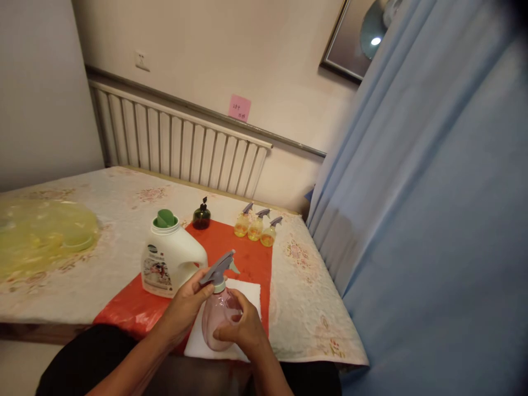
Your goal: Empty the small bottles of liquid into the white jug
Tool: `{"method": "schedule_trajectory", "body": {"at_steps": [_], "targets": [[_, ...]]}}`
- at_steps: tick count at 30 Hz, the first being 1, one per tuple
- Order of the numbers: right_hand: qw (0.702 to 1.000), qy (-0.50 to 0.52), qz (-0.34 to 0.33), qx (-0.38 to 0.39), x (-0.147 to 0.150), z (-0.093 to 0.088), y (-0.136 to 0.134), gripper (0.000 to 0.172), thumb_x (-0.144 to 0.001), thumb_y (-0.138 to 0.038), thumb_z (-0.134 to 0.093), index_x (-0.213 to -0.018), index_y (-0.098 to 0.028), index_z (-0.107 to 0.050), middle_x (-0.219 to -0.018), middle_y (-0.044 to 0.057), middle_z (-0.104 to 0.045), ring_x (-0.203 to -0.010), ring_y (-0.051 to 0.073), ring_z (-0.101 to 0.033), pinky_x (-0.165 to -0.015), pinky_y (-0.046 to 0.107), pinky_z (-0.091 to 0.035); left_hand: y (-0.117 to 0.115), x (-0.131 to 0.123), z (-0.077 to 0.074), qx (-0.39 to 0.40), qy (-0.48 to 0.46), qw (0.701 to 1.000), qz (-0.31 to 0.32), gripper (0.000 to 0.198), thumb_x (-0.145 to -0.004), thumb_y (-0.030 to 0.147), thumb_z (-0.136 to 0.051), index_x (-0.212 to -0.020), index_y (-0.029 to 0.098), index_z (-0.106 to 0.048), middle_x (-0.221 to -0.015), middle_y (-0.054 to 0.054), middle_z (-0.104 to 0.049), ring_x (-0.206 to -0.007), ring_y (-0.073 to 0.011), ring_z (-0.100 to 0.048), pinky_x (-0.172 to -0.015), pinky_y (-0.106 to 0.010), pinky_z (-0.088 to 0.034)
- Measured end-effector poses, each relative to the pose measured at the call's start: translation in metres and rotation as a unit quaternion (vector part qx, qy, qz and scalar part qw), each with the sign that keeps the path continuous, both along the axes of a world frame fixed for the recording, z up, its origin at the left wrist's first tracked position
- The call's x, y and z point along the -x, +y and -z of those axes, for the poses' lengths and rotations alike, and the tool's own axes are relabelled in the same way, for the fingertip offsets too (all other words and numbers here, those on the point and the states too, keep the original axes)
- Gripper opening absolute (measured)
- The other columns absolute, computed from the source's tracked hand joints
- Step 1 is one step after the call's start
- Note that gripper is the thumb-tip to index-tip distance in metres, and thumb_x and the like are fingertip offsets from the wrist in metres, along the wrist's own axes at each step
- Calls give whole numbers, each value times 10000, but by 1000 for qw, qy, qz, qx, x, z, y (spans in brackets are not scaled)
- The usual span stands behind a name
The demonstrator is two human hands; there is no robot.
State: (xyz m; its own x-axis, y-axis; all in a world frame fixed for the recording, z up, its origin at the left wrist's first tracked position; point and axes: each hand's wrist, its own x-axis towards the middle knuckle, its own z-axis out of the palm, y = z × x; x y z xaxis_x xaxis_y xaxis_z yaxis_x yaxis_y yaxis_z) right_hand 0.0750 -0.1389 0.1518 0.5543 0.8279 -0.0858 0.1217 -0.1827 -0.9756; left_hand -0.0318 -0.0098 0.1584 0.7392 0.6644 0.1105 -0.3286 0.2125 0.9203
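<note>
A pink see-through spray bottle with a grey trigger head stands slightly tilted between my two hands, above a white pad. My left hand is closed on the bottle's grey spray head and collar. Around the pink body curl the fingers and thumb of my right hand. Just left and behind is a large white detergent jug with its mouth open and a green spout inside. Whether the pink bottle's base touches the pad I cannot tell.
A red sheet lies under the jug and pad on the flowered cloth. Behind stand a dark pump bottle and three yellow spray bottles. Yellow plastic lies left; a blue curtain hangs right.
</note>
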Motion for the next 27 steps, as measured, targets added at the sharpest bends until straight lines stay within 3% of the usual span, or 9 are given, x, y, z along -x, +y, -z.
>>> {"method": "schedule_trajectory", "body": {"at_steps": [7,13,19,27], "targets": [[1000,-1,-9,-18,2,2,1,853,-440,-81,-784,-1251,-236,-570,-1166,36,-640,-1112,260,-570,-850,328,-470,-4,-1,-4,-13,16,1000,0,408,-745,281,-740,-1129,239,-605,-903,29,-684,-850,-160,-602,-785,-257,-460],[1000,19,2,-5,1,4,1,884,-422,-85,-795,-1265,-208,-560,-1194,69,-624,-1125,277,-561,-855,347,-468,1,0,-2,-12,16,1000,13,425,-786,338,-686,-1182,208,-601,-979,-15,-717,-965,-201,-617,-882,-300,-446],[1000,13,-4,-12,2,3,1,861,-433,-92,-794,-1253,-230,-570,-1166,51,-636,-1106,269,-573,-846,341,-469,-1,-1,-5,-43,28,999,-10,449,-732,301,-745,-1154,223,-614,-989,-1,-712,-924,-191,-616,-824,-276,-465],[1000,25,6,-8,2,3,0,877,-433,-90,-788,-1270,-202,-550,-1190,77,-624,-1123,269,-565,-856,349,-472,1,-1,-1,-38,22,999,8,433,-783,341,-682,-1187,207,-597,-1077,-42,-704,-1024,-231,-613,-928,-347,-445]]}}
